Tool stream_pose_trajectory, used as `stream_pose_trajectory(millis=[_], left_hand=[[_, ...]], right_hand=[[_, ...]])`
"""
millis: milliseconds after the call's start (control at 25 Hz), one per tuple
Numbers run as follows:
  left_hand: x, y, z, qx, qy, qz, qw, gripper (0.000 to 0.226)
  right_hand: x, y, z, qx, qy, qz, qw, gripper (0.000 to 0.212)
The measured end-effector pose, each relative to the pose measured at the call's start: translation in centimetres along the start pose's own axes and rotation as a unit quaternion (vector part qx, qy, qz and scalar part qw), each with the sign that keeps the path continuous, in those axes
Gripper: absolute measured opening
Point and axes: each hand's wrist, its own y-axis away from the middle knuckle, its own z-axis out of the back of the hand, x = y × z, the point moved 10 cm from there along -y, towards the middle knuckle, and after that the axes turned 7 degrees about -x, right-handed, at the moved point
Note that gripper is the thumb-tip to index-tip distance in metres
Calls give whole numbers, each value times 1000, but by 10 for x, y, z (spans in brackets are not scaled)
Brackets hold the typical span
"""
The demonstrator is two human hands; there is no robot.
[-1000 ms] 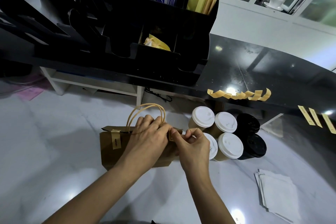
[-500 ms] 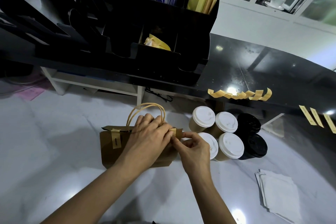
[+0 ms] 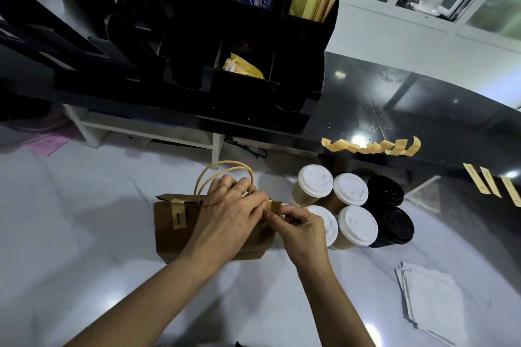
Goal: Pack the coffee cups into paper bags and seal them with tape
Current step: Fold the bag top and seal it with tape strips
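Observation:
A brown paper bag (image 3: 172,242) with twine handles (image 3: 222,167) stands on the white counter (image 3: 70,262). One tape strip (image 3: 178,214) is stuck over its top left edge. My left hand (image 3: 234,205) rests on the bag's folded top and holds it shut. My right hand (image 3: 303,227) pinches a second tape strip (image 3: 275,207) against the bag's top right corner. Beside the bag stand several coffee cups, some with white lids (image 3: 357,225) and two with black lids (image 3: 393,227).
More tape strips (image 3: 372,146) hang from the edge of the black shelf (image 3: 423,110), others (image 3: 490,184) further right. A black organiser (image 3: 253,93) holds yellow packets at the back. White napkins (image 3: 431,298) lie at the front right.
My right hand has moved the tape strip onto the bag's top right corner and its fingers have slid down along it. My left hand has stayed on the bag's top.

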Motion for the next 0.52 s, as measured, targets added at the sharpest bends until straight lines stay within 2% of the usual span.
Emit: stream_pose_trajectory(millis=[200, 360, 520], left_hand=[[0, -1, -2, 1, -36, -16, 999, 29], [-4, 3, -5, 7, -56, -41, 998, 17], [-4, 15, 9, 16, 3, -24, 1000, 43]], right_hand=[[-4, 1, 0, -10, 4, 0, 1000, 15], [-4, 6, 1, -25, 11, 4, 1000, 26], [-2, 13, 2, -37, 27, 18, 999, 17]])
